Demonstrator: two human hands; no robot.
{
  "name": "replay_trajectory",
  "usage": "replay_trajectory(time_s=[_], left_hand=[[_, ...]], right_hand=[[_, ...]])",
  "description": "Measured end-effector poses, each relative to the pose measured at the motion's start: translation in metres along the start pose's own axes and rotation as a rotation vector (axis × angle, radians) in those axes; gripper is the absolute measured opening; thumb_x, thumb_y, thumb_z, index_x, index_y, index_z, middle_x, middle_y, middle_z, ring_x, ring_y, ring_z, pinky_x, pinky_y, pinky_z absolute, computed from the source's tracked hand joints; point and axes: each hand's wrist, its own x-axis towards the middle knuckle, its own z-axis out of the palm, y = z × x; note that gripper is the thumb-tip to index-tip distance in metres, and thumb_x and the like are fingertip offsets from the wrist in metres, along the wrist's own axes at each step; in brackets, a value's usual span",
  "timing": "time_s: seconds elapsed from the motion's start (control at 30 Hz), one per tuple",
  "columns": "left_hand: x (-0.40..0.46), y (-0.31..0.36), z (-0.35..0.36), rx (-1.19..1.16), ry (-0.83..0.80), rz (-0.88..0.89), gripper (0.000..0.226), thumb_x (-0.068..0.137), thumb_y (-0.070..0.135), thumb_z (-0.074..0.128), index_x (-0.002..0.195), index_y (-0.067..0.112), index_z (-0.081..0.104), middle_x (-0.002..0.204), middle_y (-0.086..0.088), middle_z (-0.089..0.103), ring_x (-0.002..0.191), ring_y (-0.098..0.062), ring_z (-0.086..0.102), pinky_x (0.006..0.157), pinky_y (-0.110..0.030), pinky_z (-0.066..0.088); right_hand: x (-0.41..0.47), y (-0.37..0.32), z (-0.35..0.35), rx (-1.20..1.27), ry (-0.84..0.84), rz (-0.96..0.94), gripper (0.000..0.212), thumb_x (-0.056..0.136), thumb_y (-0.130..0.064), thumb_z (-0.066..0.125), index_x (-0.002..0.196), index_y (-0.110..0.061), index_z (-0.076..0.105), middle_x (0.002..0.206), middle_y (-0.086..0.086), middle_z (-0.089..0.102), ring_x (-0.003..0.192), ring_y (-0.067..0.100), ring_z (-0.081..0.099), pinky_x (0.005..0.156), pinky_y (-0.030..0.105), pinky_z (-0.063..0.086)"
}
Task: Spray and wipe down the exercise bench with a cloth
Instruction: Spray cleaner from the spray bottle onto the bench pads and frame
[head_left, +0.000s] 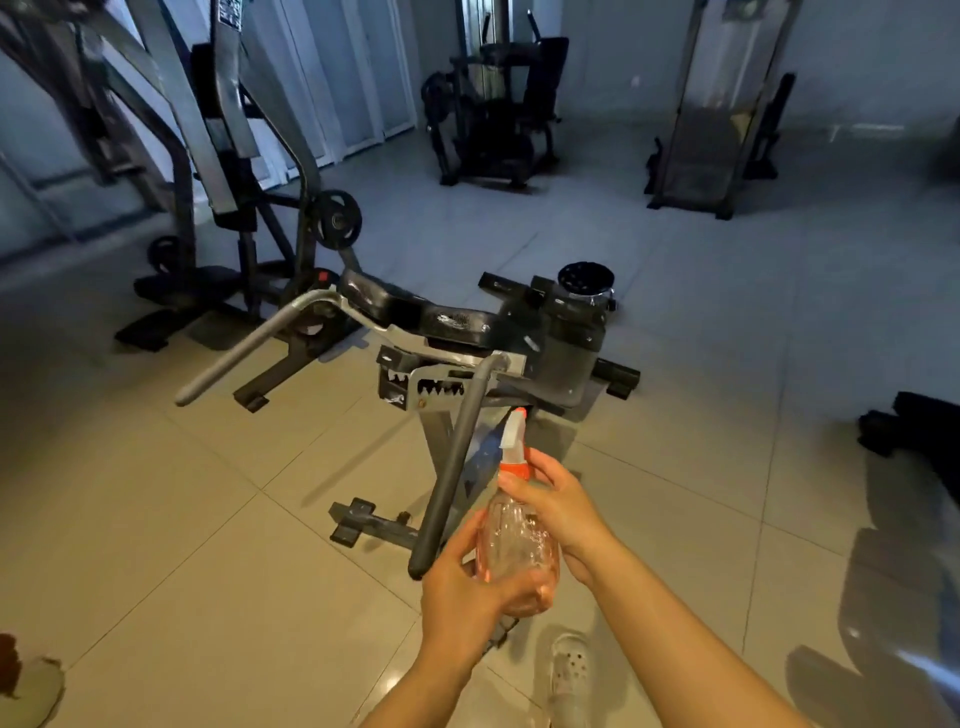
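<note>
A clear spray bottle (511, 545) with an orange collar and white trigger head is held upright in front of me. My left hand (462, 592) cups its base and lower body. My right hand (556, 506) wraps the neck just under the orange collar. The nozzle points away toward the exercise bench (415, 312), a low black padded bench with grey handle bars that stands on the tiled floor beyond the bottle. No cloth is visible.
A weight machine (223, 171) with plates stands at the left. More gym machines (493, 109) stand at the back. A dark object (909, 431) lies at the right edge. My white clog (569, 670) is on the tiles below.
</note>
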Motion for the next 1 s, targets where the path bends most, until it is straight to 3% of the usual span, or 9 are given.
replay_trajectory(time_s=[0.1, 0.17, 0.23, 0.37, 0.43, 0.53, 0.7, 0.87, 1.0], left_hand=[[0.034, -0.003, 0.043, 0.016, -0.029, -0.018, 0.089, 0.044, 0.025, 0.095, 0.122, 0.043, 0.056, 0.110, 0.018, 0.065, 0.102, -0.006, 0.064, 0.086, -0.027, 0.055], [0.069, 0.000, 0.081, 0.012, -0.025, -0.031, 0.096, 0.040, 0.030, 0.094, 0.127, 0.039, 0.055, 0.113, 0.016, 0.066, 0.101, -0.004, 0.063, 0.081, -0.021, 0.055], [0.108, 0.007, 0.116, 0.011, -0.014, -0.022, 0.107, 0.033, 0.043, 0.090, 0.133, 0.037, 0.053, 0.117, 0.014, 0.065, 0.103, -0.002, 0.062, 0.082, -0.017, 0.051], [0.180, 0.026, 0.171, 0.011, -0.016, -0.025, 0.091, 0.050, 0.030, 0.095, 0.130, 0.037, 0.050, 0.109, 0.029, 0.057, 0.099, 0.012, 0.054, 0.076, -0.005, 0.043], [0.213, 0.040, 0.189, 0.021, 0.000, -0.023, 0.092, 0.047, 0.037, 0.094, 0.129, 0.037, 0.053, 0.111, 0.025, 0.061, 0.104, 0.006, 0.057, 0.082, -0.010, 0.045], [0.253, 0.057, 0.209, 0.053, 0.059, -0.039, 0.099, 0.038, 0.048, 0.086, 0.131, 0.037, 0.053, 0.112, 0.021, 0.062, 0.106, -0.001, 0.059, 0.094, -0.030, 0.051], [0.299, 0.067, 0.231, 0.036, 0.267, -0.070, 0.075, 0.050, 0.034, 0.093, 0.108, 0.048, 0.047, 0.105, 0.026, 0.057, 0.095, 0.010, 0.052, 0.077, -0.015, 0.043], [0.337, 0.063, 0.269, -0.042, 0.599, -0.159, 0.077, 0.051, 0.031, 0.095, 0.109, 0.036, 0.045, 0.110, 0.013, 0.057, 0.097, -0.004, 0.057, 0.083, -0.024, 0.050], [0.369, 0.067, 0.329, -0.180, 0.881, -0.232, 0.083, 0.044, 0.027, 0.097, 0.109, 0.034, 0.046, 0.109, 0.010, 0.059, 0.096, -0.007, 0.059, 0.071, -0.019, 0.047]], right_hand=[[0.031, -0.009, -0.043, 0.000, 0.011, 0.010, 0.052, 0.081, -0.020, 0.077, 0.127, -0.027, 0.055, 0.126, 0.002, 0.063, 0.106, 0.018, 0.066, 0.085, 0.031, 0.057], [0.068, -0.023, -0.076, -0.019, 0.017, 0.018, 0.063, 0.077, -0.026, 0.079, 0.134, -0.024, 0.053, 0.128, 0.001, 0.061, 0.107, 0.019, 0.066, 0.081, 0.030, 0.058], [0.108, -0.042, -0.105, -0.059, 0.026, 0.019, 0.059, 0.074, -0.032, 0.080, 0.128, -0.033, 0.056, 0.127, -0.001, 0.062, 0.110, 0.021, 0.064, 0.089, 0.038, 0.057], [0.182, -0.079, -0.148, -0.100, 0.033, 0.065, 0.043, 0.079, -0.029, 0.079, 0.115, -0.041, 0.057, 0.123, -0.001, 0.064, 0.110, 0.025, 0.064, 0.095, 0.047, 0.053], [0.216, -0.100, -0.160, -0.094, 0.022, 0.077, 0.044, 0.081, -0.025, 0.077, 0.116, -0.038, 0.056, 0.121, -0.002, 0.064, 0.109, 0.024, 0.064, 0.094, 0.044, 0.054], [0.262, -0.124, -0.170, -0.099, -0.030, 0.111, 0.043, 0.082, -0.023, 0.077, 0.120, -0.033, 0.058, 0.118, -0.003, 0.066, 0.108, 0.022, 0.065, 0.095, 0.045, 0.053], [0.335, -0.145, -0.164, -0.290, -0.240, 0.143, 0.045, 0.081, -0.027, 0.078, 0.122, -0.031, 0.059, 0.122, 0.000, 0.065, 0.109, 0.024, 0.064, 0.098, 0.047, 0.052], [0.394, -0.157, -0.157, -0.438, -0.622, 0.192, 0.042, 0.087, -0.021, 0.072, 0.125, -0.028, 0.057, 0.108, -0.014, 0.064, 0.093, 0.005, 0.063, 0.071, 0.015, 0.051], [0.437, -0.168, -0.173, -0.541, -0.921, 0.237, 0.035, 0.084, -0.015, 0.074, 0.116, -0.025, 0.063, 0.102, -0.009, 0.069, 0.087, 0.006, 0.068, 0.069, 0.014, 0.054]])
